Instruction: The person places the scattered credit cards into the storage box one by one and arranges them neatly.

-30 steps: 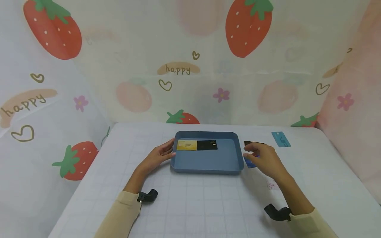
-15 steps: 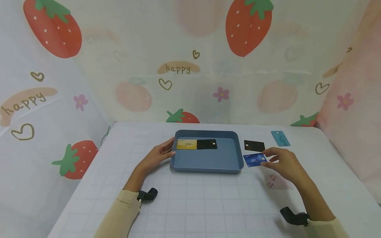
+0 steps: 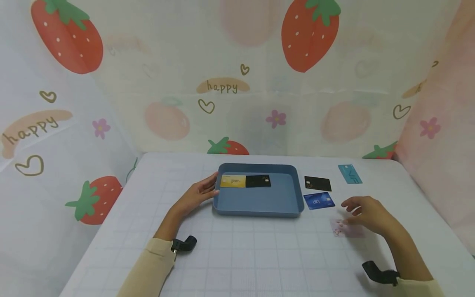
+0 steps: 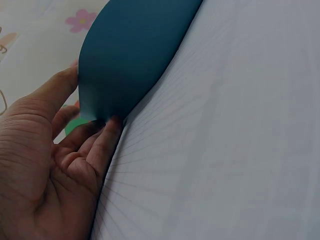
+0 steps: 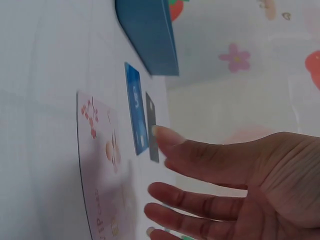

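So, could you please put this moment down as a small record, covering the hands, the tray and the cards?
Left hand: touches the left end of the blue tray
Right hand: holds nothing, fingers apart, above the pink floral card
In the tray: yellow card and black card, side by side
On the white table, right of the tray: second black card, blue VIP card, teal VIP card, pink floral card
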`<state>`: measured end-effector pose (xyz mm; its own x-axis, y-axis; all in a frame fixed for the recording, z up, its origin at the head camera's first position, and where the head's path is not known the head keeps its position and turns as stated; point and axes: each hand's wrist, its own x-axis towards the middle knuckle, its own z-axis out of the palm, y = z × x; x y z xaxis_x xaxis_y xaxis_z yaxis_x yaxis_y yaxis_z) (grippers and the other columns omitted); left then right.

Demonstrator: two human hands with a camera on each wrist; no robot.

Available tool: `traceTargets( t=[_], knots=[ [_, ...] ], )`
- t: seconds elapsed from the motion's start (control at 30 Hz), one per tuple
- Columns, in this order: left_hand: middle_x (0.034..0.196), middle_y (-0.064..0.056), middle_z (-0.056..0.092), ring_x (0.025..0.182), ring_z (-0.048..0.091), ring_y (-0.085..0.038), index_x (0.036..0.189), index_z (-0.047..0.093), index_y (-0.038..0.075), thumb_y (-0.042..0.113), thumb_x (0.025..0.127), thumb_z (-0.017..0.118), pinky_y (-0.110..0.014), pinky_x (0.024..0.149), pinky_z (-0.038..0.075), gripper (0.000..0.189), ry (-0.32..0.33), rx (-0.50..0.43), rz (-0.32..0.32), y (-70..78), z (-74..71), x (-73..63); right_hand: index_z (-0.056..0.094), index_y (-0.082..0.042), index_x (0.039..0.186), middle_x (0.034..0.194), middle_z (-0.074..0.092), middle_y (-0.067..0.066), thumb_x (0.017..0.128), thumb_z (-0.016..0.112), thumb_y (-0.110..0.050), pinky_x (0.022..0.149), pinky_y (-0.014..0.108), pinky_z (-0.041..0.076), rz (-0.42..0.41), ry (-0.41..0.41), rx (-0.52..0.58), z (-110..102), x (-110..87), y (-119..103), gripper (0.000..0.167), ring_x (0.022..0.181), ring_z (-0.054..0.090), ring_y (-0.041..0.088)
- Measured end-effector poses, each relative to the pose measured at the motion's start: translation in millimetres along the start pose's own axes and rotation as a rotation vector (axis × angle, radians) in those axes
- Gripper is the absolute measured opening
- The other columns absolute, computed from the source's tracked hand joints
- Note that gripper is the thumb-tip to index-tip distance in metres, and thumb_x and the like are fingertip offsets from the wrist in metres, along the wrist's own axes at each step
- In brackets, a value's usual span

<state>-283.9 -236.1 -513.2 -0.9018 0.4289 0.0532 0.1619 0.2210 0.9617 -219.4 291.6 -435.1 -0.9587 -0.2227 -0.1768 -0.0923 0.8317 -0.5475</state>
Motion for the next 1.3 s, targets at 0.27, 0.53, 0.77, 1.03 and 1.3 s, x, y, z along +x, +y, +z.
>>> traceTargets(
  t=[0.27, 0.53, 0.77, 1.03, 1.3],
  knots=[
    [0.167, -0.009, 0.024, 0.149, 0.032, -0.025, 0.162, 0.026, 0.011, 0.024, 0.100, 0.068, -0.032, 0.116, 0.034, 0.076, 0.004, 0.005, 0.005, -0.6, 0.1, -1.0, 0.064, 0.002, 0.119, 0.107, 0.062, 0.019, 0.080, 0.083, -0.007, 0.076, 0.047, 0.054, 0.070, -0.110, -0.045, -6, -2.1, 12, 0.044, 0.096, 0.057, 0.034],
    [0.167, -0.006, 0.025, 0.149, 0.032, -0.024, 0.162, 0.026, 0.013, 0.024, 0.100, 0.067, -0.032, 0.116, 0.033, 0.075, 0.008, 0.014, -0.005, -0.2, 1.2, -0.6, 0.061, 0.001, 0.119, 0.109, 0.059, 0.024, 0.072, 0.089, -0.008, 0.077, 0.052, 0.052, 0.100, -0.153, -0.071, -7, -3.2, 16, 0.056, 0.096, 0.054, 0.038],
    [0.166, -0.005, 0.025, 0.149, 0.033, -0.024, 0.162, 0.027, 0.013, 0.025, 0.100, 0.068, -0.031, 0.116, 0.034, 0.075, 0.017, 0.019, -0.006, 0.5, 1.0, -1.5, 0.062, -0.001, 0.116, 0.110, 0.060, 0.028, 0.071, 0.089, -0.006, 0.078, 0.054, 0.051, 0.069, -0.170, -0.111, -5, -1.3, 18, 0.053, 0.095, 0.054, 0.038],
    [0.166, -0.005, 0.025, 0.149, 0.032, -0.025, 0.162, 0.027, 0.014, 0.023, 0.100, 0.067, -0.035, 0.117, 0.032, 0.074, 0.016, 0.012, -0.010, 2.9, 1.3, -2.0, 0.064, -0.001, 0.110, 0.108, 0.061, 0.027, 0.071, 0.086, -0.002, 0.075, 0.051, 0.053, 0.095, -0.177, -0.130, -1, -0.5, 20, 0.045, 0.093, 0.056, 0.037],
    [0.167, -0.007, 0.024, 0.149, 0.032, -0.028, 0.162, 0.025, 0.012, 0.023, 0.101, 0.067, -0.032, 0.116, 0.033, 0.075, 0.011, 0.031, 0.001, 3.6, 1.9, -2.8, 0.064, -0.001, 0.109, 0.107, 0.062, 0.024, 0.070, 0.089, -0.007, 0.077, 0.054, 0.054, 0.114, -0.192, -0.155, -2, -0.6, 20, 0.046, 0.093, 0.057, 0.037]
  ],
)
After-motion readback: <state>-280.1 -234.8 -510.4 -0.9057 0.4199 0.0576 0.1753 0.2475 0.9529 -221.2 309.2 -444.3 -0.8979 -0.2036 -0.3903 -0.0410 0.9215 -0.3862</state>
